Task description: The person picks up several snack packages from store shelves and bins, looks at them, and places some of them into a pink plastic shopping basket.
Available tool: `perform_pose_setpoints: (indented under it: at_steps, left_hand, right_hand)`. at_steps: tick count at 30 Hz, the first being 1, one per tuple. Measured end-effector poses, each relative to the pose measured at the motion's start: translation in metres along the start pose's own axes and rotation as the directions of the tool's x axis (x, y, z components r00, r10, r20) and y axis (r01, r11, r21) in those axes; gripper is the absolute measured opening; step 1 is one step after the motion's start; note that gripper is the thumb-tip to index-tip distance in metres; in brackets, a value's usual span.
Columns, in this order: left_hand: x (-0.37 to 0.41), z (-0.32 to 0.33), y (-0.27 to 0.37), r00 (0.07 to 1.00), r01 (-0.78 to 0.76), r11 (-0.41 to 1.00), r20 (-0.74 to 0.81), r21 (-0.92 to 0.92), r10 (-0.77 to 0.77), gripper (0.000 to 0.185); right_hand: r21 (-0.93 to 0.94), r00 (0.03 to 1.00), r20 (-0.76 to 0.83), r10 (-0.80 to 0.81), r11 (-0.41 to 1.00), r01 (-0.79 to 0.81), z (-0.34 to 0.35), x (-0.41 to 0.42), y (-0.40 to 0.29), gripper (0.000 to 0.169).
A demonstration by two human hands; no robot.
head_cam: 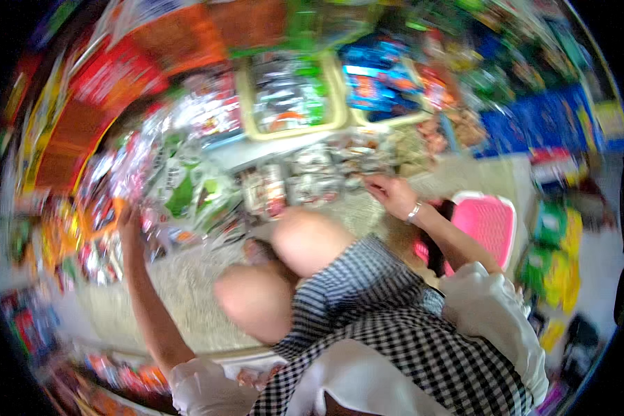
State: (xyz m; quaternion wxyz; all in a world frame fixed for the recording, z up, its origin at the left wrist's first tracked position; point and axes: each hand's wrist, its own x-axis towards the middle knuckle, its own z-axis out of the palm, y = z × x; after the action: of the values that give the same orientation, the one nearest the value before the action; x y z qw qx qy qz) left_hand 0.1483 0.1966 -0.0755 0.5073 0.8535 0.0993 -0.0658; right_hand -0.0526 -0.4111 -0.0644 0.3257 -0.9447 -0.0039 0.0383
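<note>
My left hand (130, 216) reaches out at the left, against the orange edge of a container (104, 221) with packets in it; blur hides whether its fingers grip anything. Beside it lies a heap of clear, green-printed plastic packaging (187, 187). My right hand (390, 195), with a silver bracelet (414, 212) at the wrist, is over the near edge of the small wrapped packets (317, 177), its fingers bent together. Whether it holds something cannot be made out. Between the hands, rows of small packets lie in front of my bare knees.
Cream-rimmed bins (291, 136) of packets stand ahead, blue packets (377, 83) in the right one. A pink basket (486, 223) is beside my right forearm. Green and yellow packs (551, 260) lie farther right. Orange-red boxes (119, 73) line the upper left.
</note>
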Motion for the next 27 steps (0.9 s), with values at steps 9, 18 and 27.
perform_pose_setpoints:
  at_steps: [9, 18, 27]
  left_hand:
    - [-0.067, 0.037, 0.045, 0.988, -0.155, 0.982, 0.033, 0.104, 0.152, 0.042]
    - [-0.203, 0.115, 0.175, 0.908, -0.298, 0.948, 0.337, 0.108, 0.247, 0.045]
    - [-0.198, 0.153, 0.145, 0.829, -0.444, 0.891, 0.419, 0.090, 0.371, 0.045]
  right_hand:
    - [-0.257, 0.757, -0.351, 0.551, 0.721, -0.643, -0.079, -0.246, 0.078, 0.053]
    - [0.147, 0.441, -0.246, 0.863, 0.483, -0.863, 0.030, -0.229, 0.159, 0.043]
    - [0.047, 0.744, -0.051, 0.666, 0.746, -0.664, 0.049, -0.141, 0.096, 0.052]
